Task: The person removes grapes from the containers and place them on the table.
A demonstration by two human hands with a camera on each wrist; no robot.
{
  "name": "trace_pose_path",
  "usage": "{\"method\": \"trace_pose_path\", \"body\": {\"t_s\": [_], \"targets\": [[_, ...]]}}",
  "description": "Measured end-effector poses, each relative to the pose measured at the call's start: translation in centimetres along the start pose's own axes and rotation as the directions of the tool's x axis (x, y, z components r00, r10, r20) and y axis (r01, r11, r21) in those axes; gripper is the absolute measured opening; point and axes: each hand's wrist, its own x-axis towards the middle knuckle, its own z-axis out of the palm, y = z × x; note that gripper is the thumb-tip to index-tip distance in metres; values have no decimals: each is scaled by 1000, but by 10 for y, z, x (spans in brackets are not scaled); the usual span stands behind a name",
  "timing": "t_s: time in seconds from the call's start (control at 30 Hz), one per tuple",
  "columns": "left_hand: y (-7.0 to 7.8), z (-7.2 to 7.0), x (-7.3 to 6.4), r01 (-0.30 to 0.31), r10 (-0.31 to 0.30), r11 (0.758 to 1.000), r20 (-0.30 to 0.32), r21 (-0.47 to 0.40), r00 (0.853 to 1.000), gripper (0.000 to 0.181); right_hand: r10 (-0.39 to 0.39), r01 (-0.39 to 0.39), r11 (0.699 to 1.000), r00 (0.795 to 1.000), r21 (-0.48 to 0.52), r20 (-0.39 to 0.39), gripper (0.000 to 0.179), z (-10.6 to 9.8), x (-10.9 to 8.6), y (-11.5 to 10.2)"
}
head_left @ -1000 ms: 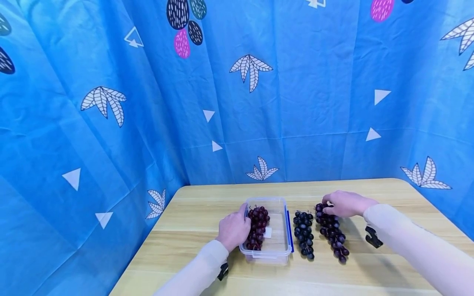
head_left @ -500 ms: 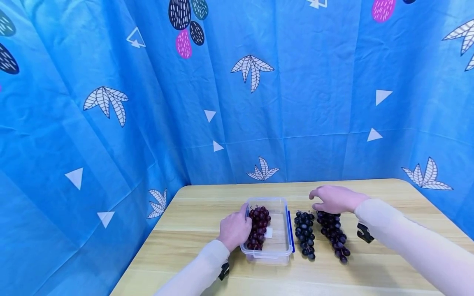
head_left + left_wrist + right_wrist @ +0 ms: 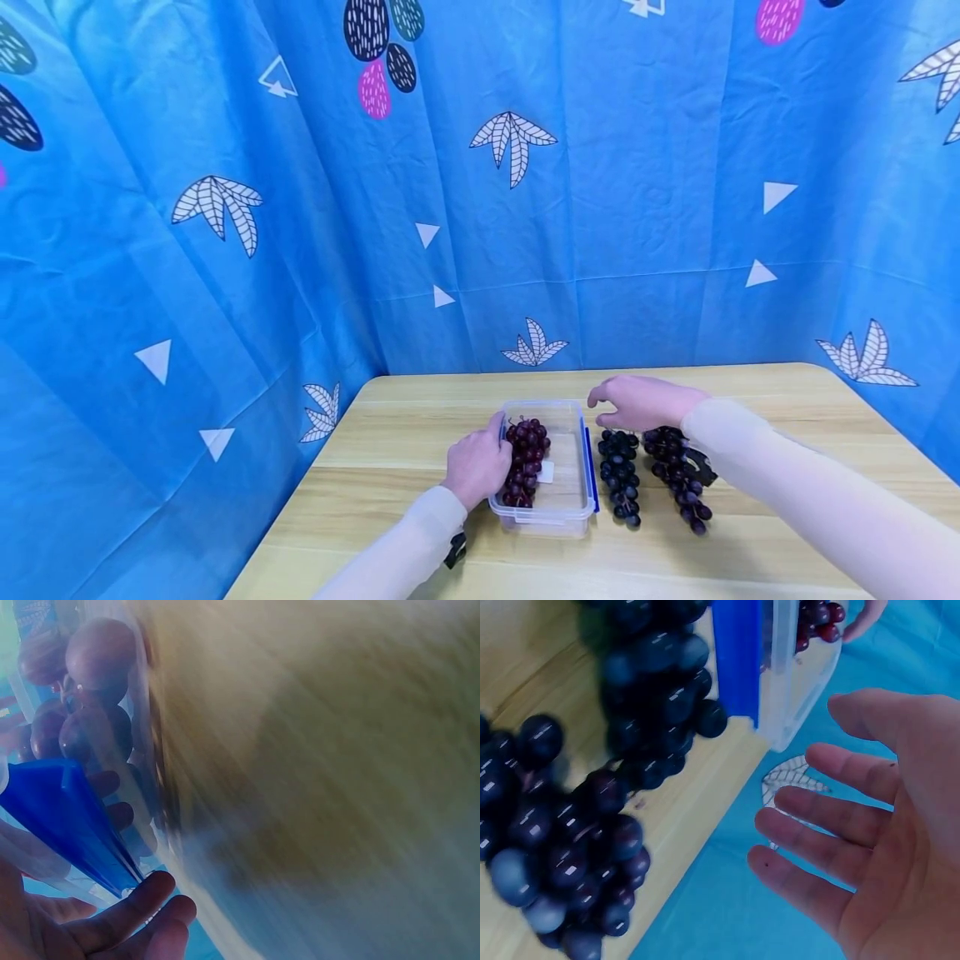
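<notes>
My left hand [image 3: 478, 465] holds the left side of a clear plastic food container [image 3: 552, 523], its index finger along the rim. In the left wrist view, its fingers [image 3: 154, 892] lie beside the container's blue latch flap [image 3: 67, 821]. Inside the container, along the left wall, lies a bunch of red grapes [image 3: 527, 458]. My right hand [image 3: 648, 402] is in the air with nothing in it, fingers spread, above the upper end of a bunch of black grapes [image 3: 619, 477]. To the right lies a bunch of dark purple grapes [image 3: 678, 479], partly covered by the right wrist.
A wooden table [image 3: 375, 467] carries everything. Another blue latch flap [image 3: 592, 469] hangs off the container's right side, close to the black grapes. A blue patterned curtain [image 3: 637, 208] rises behind the table and along its left.
My right hand has left the dark purple grapes and moved left over the black grapes, towards the container. The left hand stays at the container, and the grape bunches lie as before.
</notes>
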Motion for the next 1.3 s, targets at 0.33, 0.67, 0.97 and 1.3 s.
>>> {"method": "trace_pose_path", "body": {"t_s": [0.33,0.67,0.97,1.3], "targets": [[0,-1,-1,12,-12,1000,15,-8,1000,54,-29,27,999,999,43,41,35,-1,24,-23],[1,-2,-2,28,-28,999,30,25,999,55,-74,73,997,996,23,54,34,5,50,-44],[4,-2,-2,36,-38,998,32,41,999,55,-60,56,998,994,41,90,34,12,62,-52],[2,-3,-2,35,-36,998,22,54,999,54,-64,57,996,992,64,111,38,20,76,-54]]}}
